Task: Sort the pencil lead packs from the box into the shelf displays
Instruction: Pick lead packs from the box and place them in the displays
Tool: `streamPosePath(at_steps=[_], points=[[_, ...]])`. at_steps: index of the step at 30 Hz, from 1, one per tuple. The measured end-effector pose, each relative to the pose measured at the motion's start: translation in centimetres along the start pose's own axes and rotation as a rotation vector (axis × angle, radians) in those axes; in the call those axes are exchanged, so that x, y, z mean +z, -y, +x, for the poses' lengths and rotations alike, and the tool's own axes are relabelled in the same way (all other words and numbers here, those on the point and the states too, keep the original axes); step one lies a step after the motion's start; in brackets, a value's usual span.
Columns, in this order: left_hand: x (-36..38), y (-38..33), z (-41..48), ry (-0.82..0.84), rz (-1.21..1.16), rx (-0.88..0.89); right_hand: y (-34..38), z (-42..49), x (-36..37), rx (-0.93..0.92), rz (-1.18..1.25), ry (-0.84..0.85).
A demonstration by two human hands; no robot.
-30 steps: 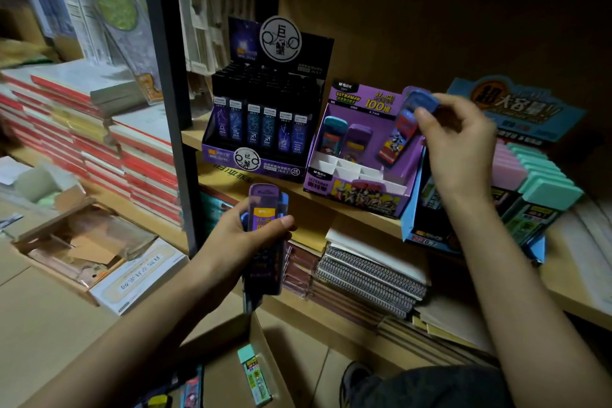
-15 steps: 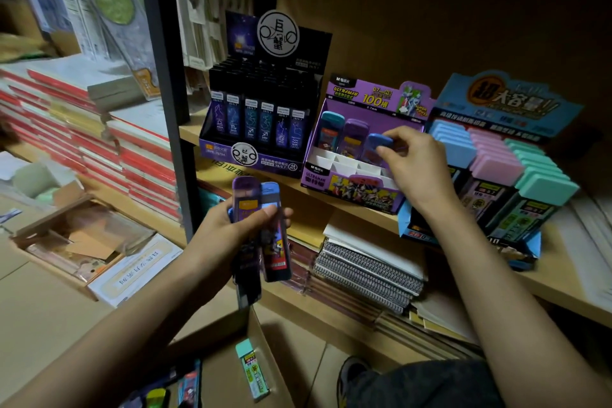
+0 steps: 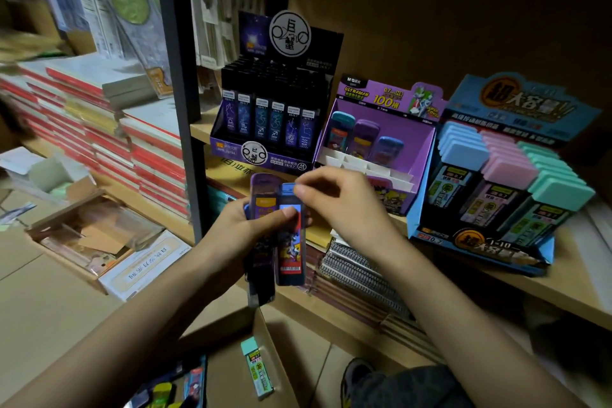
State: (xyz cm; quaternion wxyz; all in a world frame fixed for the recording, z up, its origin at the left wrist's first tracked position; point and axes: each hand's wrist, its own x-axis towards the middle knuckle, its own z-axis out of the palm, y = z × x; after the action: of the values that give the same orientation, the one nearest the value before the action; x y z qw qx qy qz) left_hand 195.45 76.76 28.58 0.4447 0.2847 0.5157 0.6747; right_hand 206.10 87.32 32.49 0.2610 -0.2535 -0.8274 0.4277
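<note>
- A bundle of pencil lead packs is gripped upright in the left hand (image 3: pixel 238 235) at the centre of the frame, a purple pack (image 3: pixel 263 199) and a blue pack (image 3: pixel 291 252) at its front.
- The cap of the blue pack is pinched between thumb and fingertips of the right hand (image 3: pixel 341 209).
- Just above the hands, a purple display (image 3: pixel 407 139) is seen on the wooden shelf (image 3: pixel 579 288), with three packs (image 3: pixel 366 141) stood in its back row.
- It is flanked by a black display (image 3: pixel 265 159) to the left and a blue display (image 3: pixel 530 103) to the right, both filled.
- A cardboard box (image 3: pixel 228 374) is seen at the bottom centre, a green-capped pack (image 3: pixel 258 371) lying on its flap.
- Stacked notebooks (image 3: pixel 99 129) are visible at centre left.
</note>
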Motion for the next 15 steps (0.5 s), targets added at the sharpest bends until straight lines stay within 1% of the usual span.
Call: streamPosePath(at_steps=[4, 7, 11, 15], points=[[0.0, 0.3, 0.0, 0.017, 0.012, 0.022, -0.6, 0.1, 0.4, 0.004, -0.119, -0.022], [-0.2, 0.5, 0.4, 0.018, 0.014, 0.029, -0.3, 0.5, -0.9, 0.003, -0.083, -0.034], [-0.8, 0.6, 1.0, 0.041, -0.041, 0.043, 0.6, 1.2, -4.7, -0.083, -0.044, -0.155], [-1.4, 0.9, 1.2, 0.021, 0.021, -0.001, 0.4, 1.8, -8.2, -0.130, 0.017, -0.335]])
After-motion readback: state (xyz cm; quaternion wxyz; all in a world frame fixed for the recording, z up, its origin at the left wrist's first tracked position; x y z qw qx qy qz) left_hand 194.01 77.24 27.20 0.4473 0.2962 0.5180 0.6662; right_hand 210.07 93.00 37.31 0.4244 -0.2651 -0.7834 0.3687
